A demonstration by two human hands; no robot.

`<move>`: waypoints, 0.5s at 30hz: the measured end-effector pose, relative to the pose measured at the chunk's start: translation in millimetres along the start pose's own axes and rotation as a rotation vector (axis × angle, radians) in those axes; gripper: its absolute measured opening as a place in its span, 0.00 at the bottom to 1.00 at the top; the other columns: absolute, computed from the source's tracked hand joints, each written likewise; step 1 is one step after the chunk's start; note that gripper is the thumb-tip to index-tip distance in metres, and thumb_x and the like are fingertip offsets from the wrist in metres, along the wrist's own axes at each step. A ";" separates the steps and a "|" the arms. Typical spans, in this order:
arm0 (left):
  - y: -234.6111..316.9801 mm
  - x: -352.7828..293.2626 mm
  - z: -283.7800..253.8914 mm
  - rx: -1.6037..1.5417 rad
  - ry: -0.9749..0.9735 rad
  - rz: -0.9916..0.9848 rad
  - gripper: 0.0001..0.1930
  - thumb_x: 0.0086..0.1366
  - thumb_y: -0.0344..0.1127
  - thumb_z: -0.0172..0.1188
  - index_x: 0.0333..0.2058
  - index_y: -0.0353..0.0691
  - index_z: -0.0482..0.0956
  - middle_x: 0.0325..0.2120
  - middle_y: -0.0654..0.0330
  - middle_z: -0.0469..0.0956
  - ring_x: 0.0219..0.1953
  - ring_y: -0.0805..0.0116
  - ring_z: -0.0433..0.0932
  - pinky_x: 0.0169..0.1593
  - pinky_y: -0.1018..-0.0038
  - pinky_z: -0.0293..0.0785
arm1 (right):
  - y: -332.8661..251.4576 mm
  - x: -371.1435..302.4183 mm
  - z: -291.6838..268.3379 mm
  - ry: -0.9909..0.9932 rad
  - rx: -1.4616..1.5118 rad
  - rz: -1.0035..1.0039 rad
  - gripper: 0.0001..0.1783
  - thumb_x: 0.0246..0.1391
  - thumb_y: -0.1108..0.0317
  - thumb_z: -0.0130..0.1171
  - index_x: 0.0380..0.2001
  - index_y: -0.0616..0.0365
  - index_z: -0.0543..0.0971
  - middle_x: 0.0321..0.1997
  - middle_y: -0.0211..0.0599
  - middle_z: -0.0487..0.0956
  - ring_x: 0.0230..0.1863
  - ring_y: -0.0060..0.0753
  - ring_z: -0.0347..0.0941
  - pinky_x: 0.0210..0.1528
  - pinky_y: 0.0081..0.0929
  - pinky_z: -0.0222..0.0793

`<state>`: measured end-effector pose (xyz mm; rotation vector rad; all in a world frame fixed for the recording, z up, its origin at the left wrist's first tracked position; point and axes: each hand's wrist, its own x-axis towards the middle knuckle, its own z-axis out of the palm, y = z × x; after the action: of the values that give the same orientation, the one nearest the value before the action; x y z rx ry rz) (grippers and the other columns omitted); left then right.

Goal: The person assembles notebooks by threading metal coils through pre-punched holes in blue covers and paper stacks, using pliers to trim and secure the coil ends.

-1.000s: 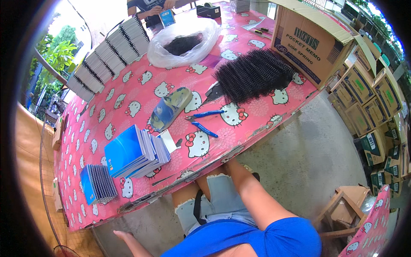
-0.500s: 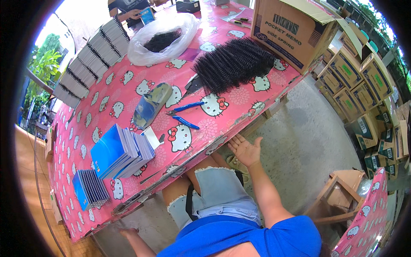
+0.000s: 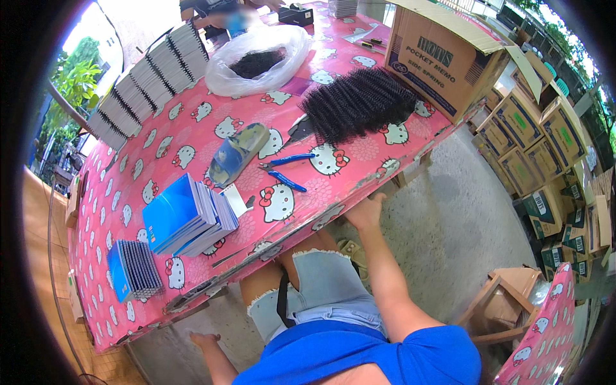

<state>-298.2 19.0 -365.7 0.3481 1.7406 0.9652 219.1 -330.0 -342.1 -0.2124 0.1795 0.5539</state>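
My right hand [image 3: 364, 213] is at the near edge of the table, its fingers hidden beneath the edge and only the thumb showing apart. My left hand [image 3: 204, 338] hangs low beside my legs, below the table, fingers loosely stretched and nothing in them. On the pink patterned tabletop [image 3: 192, 144] lie cutting pliers [image 3: 287, 181] with blue handles, spread apart. Beside them is a camouflage-patterned slide sandal [image 3: 239, 154]. Blue-covered notebooks [image 3: 172, 215] stand piled at the near left, with a smaller spiral-bound pile [image 3: 136, 269] next to them. Black spiral coils [image 3: 359, 106] lie in a heap farther right.
A cardboard box [image 3: 443, 64] stands at the table's right corner. A clear plastic bag [image 3: 215, 78] holds more black coils. Stacked spiral-bound pads [image 3: 151, 80] line the far left edge. Another person's hand [image 3: 204, 22] is at the far side. Boxes [image 3: 513, 122] are stacked on the right.
My right hand, palm up and open before, has moved left and its fingers have gone under the table edge. My left hand has shifted slightly up and right. The view has tilted a little.
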 end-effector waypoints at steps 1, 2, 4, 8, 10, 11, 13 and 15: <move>-1.7 7.5 -1.8 -0.015 -0.024 0.008 0.48 0.59 0.70 0.38 0.67 0.43 0.37 0.70 0.57 0.33 0.70 0.51 0.29 0.63 0.39 0.26 | 3.7 13.9 7.6 -0.002 -0.037 -0.069 0.49 0.54 0.28 0.31 0.66 0.55 0.51 0.70 0.42 0.51 0.71 0.42 0.44 0.68 0.50 0.40; -2.3 18.9 -5.7 -0.033 -0.045 0.017 0.47 0.59 0.70 0.38 0.68 0.46 0.37 0.70 0.58 0.33 0.70 0.50 0.27 0.62 0.36 0.25 | 9.8 27.9 15.0 -0.007 -0.073 -0.135 0.46 0.55 0.30 0.31 0.66 0.55 0.52 0.69 0.42 0.52 0.70 0.42 0.46 0.68 0.49 0.42; -5.5 31.4 -11.1 -0.056 -0.071 0.018 0.46 0.59 0.70 0.39 0.68 0.50 0.38 0.70 0.60 0.33 0.70 0.49 0.27 0.61 0.34 0.24 | 17.1 44.8 30.6 -0.020 -0.143 -0.272 0.41 0.59 0.35 0.30 0.65 0.54 0.54 0.68 0.42 0.54 0.68 0.43 0.49 0.67 0.48 0.46; -12.8 31.0 -21.1 -0.036 -0.064 0.030 0.48 0.56 0.71 0.42 0.68 0.52 0.40 0.69 0.57 0.34 0.70 0.48 0.28 0.62 0.37 0.26 | 23.2 34.5 36.1 -0.048 -0.130 -0.270 0.35 0.63 0.41 0.26 0.63 0.54 0.56 0.66 0.40 0.57 0.67 0.43 0.51 0.68 0.41 0.46; -11.5 19.9 -11.2 -0.002 -0.080 0.032 0.48 0.55 0.72 0.43 0.68 0.51 0.42 0.69 0.56 0.36 0.69 0.47 0.30 0.62 0.37 0.27 | 7.7 40.1 20.8 -0.168 -0.220 -0.313 0.39 0.61 0.37 0.28 0.64 0.55 0.55 0.68 0.41 0.55 0.67 0.43 0.50 0.68 0.43 0.44; -7.7 14.0 -8.2 0.009 -0.078 0.021 0.48 0.55 0.72 0.44 0.67 0.51 0.43 0.69 0.56 0.37 0.69 0.47 0.31 0.62 0.37 0.28 | 5.0 40.3 12.3 -0.222 -0.262 -0.329 0.40 0.60 0.36 0.29 0.65 0.55 0.54 0.68 0.41 0.54 0.68 0.43 0.50 0.69 0.43 0.43; -2.1 13.8 -21.0 0.014 -0.046 0.013 0.48 0.54 0.73 0.44 0.67 0.52 0.45 0.69 0.57 0.39 0.69 0.47 0.34 0.63 0.38 0.29 | 18.4 13.5 19.8 -0.323 0.120 -0.097 0.49 0.53 0.28 0.33 0.65 0.57 0.54 0.69 0.43 0.53 0.68 0.45 0.50 0.69 0.46 0.42; -1.8 18.3 -29.3 0.029 -0.045 0.012 0.48 0.54 0.73 0.44 0.67 0.52 0.46 0.68 0.57 0.40 0.68 0.47 0.36 0.63 0.39 0.29 | 16.0 -13.8 35.5 -0.323 0.312 0.056 0.57 0.46 0.22 0.36 0.66 0.59 0.52 0.71 0.45 0.52 0.69 0.46 0.49 0.69 0.49 0.40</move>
<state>-331.2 16.9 -375.9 0.3966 1.7150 0.9348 203.0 -314.9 -307.2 0.1864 -0.0433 0.5997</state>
